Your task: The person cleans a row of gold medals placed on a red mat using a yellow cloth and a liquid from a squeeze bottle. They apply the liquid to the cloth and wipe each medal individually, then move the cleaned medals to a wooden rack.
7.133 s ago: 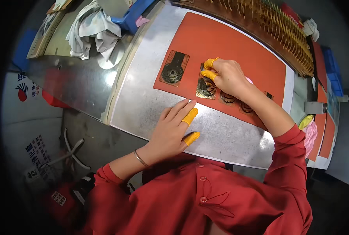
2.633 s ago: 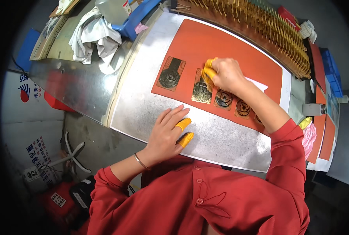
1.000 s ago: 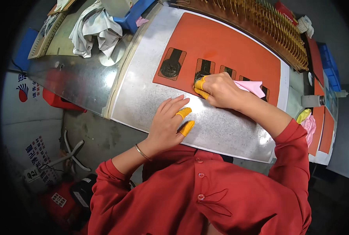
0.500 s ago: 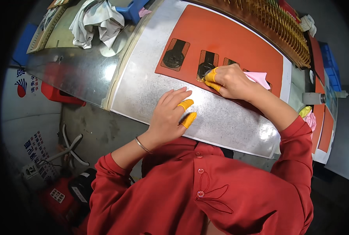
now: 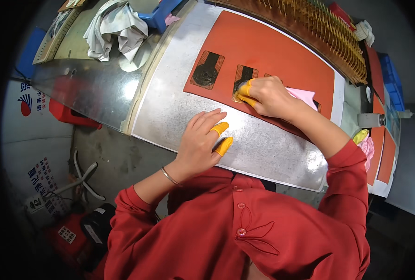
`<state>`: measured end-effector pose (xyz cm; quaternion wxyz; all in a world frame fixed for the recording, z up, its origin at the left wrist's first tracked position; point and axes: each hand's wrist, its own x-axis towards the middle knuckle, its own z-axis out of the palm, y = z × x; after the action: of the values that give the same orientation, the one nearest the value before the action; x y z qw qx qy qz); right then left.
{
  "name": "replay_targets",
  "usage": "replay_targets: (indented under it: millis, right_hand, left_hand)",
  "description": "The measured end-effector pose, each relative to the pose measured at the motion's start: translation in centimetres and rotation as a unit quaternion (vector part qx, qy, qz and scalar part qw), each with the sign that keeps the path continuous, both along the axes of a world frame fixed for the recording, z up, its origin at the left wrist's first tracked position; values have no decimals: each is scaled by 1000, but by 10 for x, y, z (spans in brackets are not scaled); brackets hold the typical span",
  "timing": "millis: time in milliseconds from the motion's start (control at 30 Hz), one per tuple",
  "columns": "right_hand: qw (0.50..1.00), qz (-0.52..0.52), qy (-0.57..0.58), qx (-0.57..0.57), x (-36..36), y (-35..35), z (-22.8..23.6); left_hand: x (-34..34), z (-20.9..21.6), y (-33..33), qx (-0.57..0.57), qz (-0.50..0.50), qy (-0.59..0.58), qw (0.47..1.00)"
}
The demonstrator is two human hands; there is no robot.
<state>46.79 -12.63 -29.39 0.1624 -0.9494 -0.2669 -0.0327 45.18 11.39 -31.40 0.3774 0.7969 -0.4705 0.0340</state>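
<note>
thumb and forefinger of the right hand [image 5: 269,95], both in yellow caps [image 5: 247,100], were drawn close together at the lower end of the 2nd plate [image 5: 247,73] from the left; from my distant feed i could not make out whether anything was pinched between the tips. the back of that hand faced up and hid part of the dark, patterned plate. a pink cloth [image 5: 302,95] stuck out past the knuckles, and i could not see whether the palm gripped it or it lay loose.

the left hand [image 5: 194,143] held nothing, its fingers loosely spread over the grey metal board [image 5: 170,102], near the lower edge of the orange sheet [image 5: 273,46]. i saw 2 caps on its digits too, and a bracelet [image 5: 169,177] at the wrist.

the leftmost plate [image 5: 207,70] lay flat and uncovered on the orange sheet, a dark round shape below a dark bar. i caught only bits of the other plates [image 5: 267,75] past the right hand. the sheet lay on the board.

beyond the far edge ran a row of gold-coloured loops [image 5: 319,37]. to the left i noted a crumpled white cloth [image 5: 119,30] beside a blue bin [image 5: 160,18]; to the right, a clear bottle [image 5: 371,120] near pink and yellow cloths [image 5: 366,144].
</note>
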Motion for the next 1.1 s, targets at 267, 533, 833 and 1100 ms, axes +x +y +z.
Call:
replay_targets:
  millis: [267,533,833,1100]
  right_hand:
    - [999,2,-34,9,3,2,-5]
    - [998,57,0,20,-5,8,0]
    - [902,-252,30,348,23,-45,48]
    - [810,-316,147,473,-59,-61,56]
  left_hand:
    - [0,-3,2,-6,-2,-7,1000]
    - [-1,0,4,4,-9,5,1000]
    - [63,41,-32,87,-43,-41,994]
    - [99,34,-81,254,-114,-17,960]
